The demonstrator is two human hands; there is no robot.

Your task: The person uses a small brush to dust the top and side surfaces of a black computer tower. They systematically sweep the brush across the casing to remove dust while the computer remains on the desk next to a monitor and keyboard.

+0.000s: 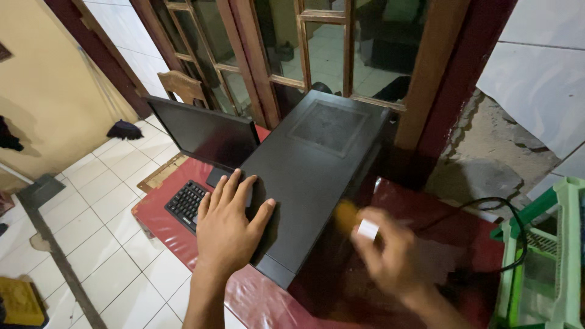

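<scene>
Nearest the camera, the right hand (390,256) hovers over the near right part of the bench (256,298), blurred by motion. Its grip is closed on a small white object (367,229) pinched at the fingertips; a yellowish smear beside it is too blurred to identify. Left of it, the left hand (228,225) lies flat, fingers spread and holding nothing, on the near left edge of a black computer case (311,176). That case lies on its side across the middle of the bench, its broad panel facing up with a square vented patch (329,125) toward the far end.

Red glossy covering spreads over the bench. Just left of the left hand, a black keyboard (186,204) sits at the left edge of the bench, partly hidden behind the wrist. Beyond the keyboard, a dark monitor (204,134) stands upright, touching or nearly touching the case's left side. A black cable (499,210) loops across the right end of the bench toward a green plastic crate (545,256) at the far right.

Behind the bench stands a wooden door with glass panes (304,49), and a wooden chair back (183,88) shows at the far left. White floor tiles (97,231) fill the left side.
</scene>
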